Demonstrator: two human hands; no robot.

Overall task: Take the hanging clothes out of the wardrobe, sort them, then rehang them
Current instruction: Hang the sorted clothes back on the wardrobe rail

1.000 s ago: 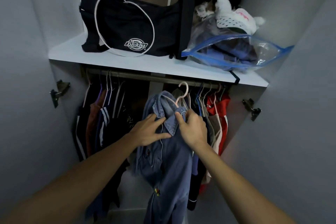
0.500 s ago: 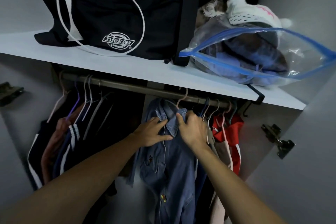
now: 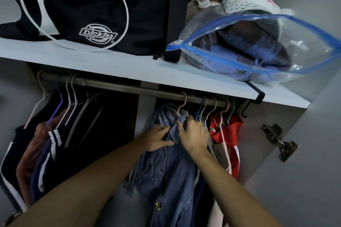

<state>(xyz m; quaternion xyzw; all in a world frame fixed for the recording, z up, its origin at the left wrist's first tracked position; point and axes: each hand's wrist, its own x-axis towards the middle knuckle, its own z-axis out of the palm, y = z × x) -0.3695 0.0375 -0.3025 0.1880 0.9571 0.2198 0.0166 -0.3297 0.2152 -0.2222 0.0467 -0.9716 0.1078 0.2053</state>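
While both hands pinch the collar of the denim shirt [image 3: 166,167], hung on the rail [image 3: 129,88], left hand [image 3: 156,140] and right hand [image 3: 193,134] could tug it off its pink hanger [image 3: 181,106].

One word can be read: "Dickies"; it is stitched in white letters inside a round white badge on the big black cloth bag [image 3: 88,11]; the badge sits low on the front of the bag, just inside a loop of white cord; the bag stands on the white wardrobe shelf [image 3: 114,66]; there are pink marks on the white fluffy hat [image 3: 247,3] to the right of the bag, but they are too blurry to read; no other words or numbers can be made out.
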